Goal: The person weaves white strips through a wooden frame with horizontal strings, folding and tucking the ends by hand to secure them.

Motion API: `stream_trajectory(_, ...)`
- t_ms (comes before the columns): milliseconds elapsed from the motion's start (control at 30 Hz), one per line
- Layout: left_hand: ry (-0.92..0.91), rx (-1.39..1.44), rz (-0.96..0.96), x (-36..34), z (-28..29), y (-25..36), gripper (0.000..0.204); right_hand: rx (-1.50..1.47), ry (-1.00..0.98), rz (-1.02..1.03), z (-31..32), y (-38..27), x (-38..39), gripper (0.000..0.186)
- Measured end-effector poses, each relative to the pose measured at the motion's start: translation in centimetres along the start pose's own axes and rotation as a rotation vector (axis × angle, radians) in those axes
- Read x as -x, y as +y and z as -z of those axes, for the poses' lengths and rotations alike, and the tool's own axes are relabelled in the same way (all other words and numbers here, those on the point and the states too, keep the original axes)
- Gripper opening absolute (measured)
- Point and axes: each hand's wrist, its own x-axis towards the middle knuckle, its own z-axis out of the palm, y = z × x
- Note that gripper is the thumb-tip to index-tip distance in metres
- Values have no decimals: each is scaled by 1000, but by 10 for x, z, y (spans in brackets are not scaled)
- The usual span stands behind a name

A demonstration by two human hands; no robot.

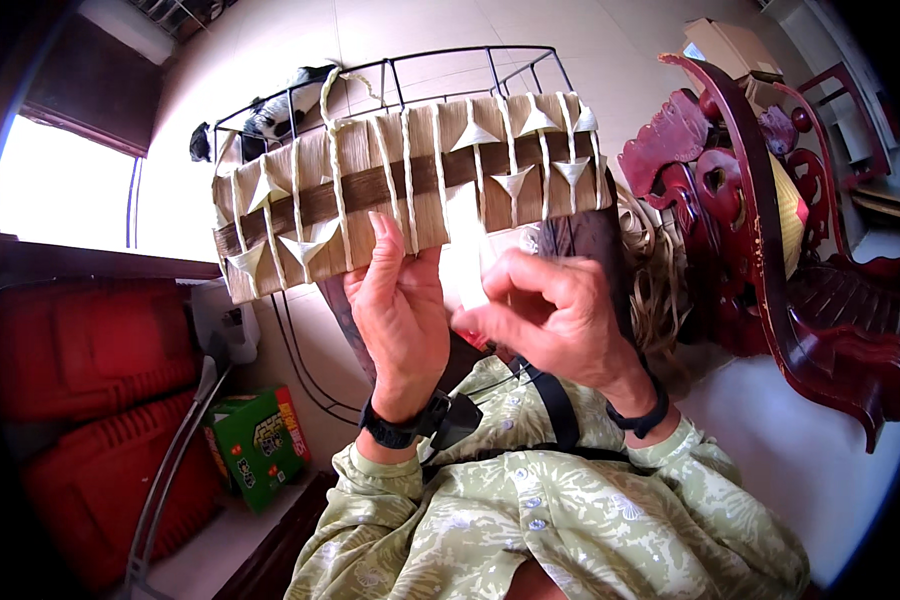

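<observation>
A black wire frame (394, 78) is faced with a panel (370, 160) of beige and brown strips, crossed by pale twisted cords and several folded white triangles. My left hand (400, 320) grips the panel's lower edge, thumb in front, fingers hidden behind it. A white strip (462, 240) hangs down from the panel's middle. At that strip's lower end, my right hand (560, 320) is curled with thumb and index finger closed on it. Loose pale strips (650, 260) hang to the right of the frame.
A black-and-white animal (270, 115) lies on the tiled floor (430, 30) behind the frame. Red plastic containers (90, 350) and a green box (255, 450) are at the left. Carved dark-red wooden furniture (810, 320) stands at the right, with cardboard boxes (730, 50) behind it.
</observation>
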Motion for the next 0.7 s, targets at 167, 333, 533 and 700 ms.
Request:
stream_trajectory(167, -40, 100, 40, -6, 6, 4, 41, -148, -509, -188, 2, 5, 35, 21)
stream_trajectory(333, -74, 111, 8, -5, 3, 11, 40, 109, -216, -389, 50, 37, 53, 23)
stream_trajectory(533, -370, 289, -63, -28, -30, 24, 26, -105, 448, -53, 84, 52, -15, 47)
stream_trajectory(700, -292, 395, -40, -10, -66, 11, 30, -156, 505, 102, 73, 19, -40, 36)
